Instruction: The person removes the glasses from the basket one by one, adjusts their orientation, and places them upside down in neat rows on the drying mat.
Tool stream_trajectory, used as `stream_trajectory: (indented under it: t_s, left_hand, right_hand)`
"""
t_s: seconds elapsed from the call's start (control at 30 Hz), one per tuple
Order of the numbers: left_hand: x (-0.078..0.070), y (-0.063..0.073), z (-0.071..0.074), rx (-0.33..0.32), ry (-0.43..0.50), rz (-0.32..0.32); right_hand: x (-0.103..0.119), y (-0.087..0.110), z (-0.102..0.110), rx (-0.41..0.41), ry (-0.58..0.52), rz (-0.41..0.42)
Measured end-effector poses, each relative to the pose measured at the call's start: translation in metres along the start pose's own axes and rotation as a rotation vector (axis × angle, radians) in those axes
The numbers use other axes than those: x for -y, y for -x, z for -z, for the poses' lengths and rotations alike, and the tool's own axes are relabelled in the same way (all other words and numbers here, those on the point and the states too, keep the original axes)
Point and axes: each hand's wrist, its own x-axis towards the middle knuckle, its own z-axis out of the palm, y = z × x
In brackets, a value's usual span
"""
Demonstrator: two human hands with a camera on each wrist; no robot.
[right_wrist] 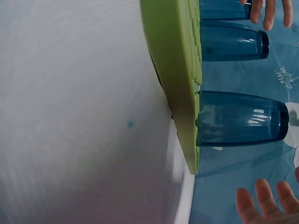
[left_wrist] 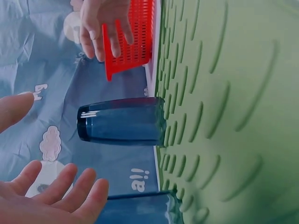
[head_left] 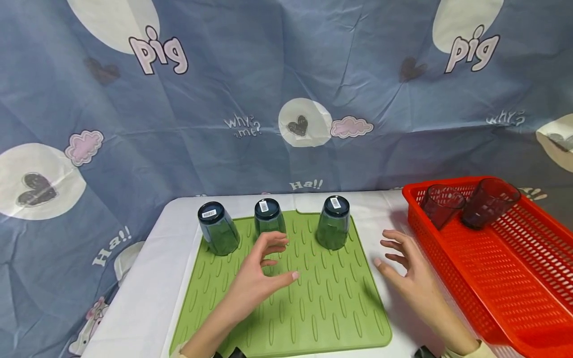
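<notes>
Three dark blue-green drinking glasses stand upside down along the far part of a green drying mat (head_left: 313,318): a left glass (head_left: 221,236), a middle glass (head_left: 270,221) and a right glass (head_left: 333,231). Barcode stickers show on their bases. My left hand (head_left: 255,281) hovers over the mat in front of the middle glass, thumb and fingers spread apart, holding nothing. Beyond the mat's right edge, my right hand (head_left: 409,271) hangs in the air between mat and basket, fingers loosely bent and grasping nothing. The right wrist view shows the right glass (right_wrist: 240,119) upright on its rim.
On the right stands a red plastic basket (head_left: 452,268) with perforated walls. Two clear tumblers, a nearer-left tumbler (head_left: 440,204) and a right tumbler (head_left: 490,201), lean inside its far end. A white cloth (head_left: 134,303) covers the table, and a blue printed curtain (head_left: 250,64) hangs behind.
</notes>
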Motion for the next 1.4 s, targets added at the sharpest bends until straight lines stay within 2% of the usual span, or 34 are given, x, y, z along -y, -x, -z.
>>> stream_trajectory:
  t_s: [0.2,0.43,0.7,0.93,1.23,1.4]
  left_hand:
    - [0.001,0.006,0.007,0.008,0.032,0.000]
    - [0.009,0.004,0.018,0.052,-0.001,-0.065]
    - [0.015,0.004,0.026,0.154,-0.072,-0.039]
    - [0.019,0.002,0.027,0.222,-0.063,-0.055]
    - [0.025,0.000,0.028,0.235,-0.050,-0.066]
    - [0.026,-0.003,0.027,0.244,-0.044,-0.065]
  right_hand:
    - [0.000,0.000,0.002,-0.003,0.008,0.001]
    - [-0.001,0.000,0.002,0.006,-0.009,0.005]
    - [0.000,0.000,0.002,0.010,-0.002,-0.007]
    - [0.010,0.001,0.003,0.038,-0.007,-0.058]
    - [0.024,0.000,0.007,0.126,0.004,-0.030]
    - [0.037,-0.001,0.011,0.139,0.028,-0.019]
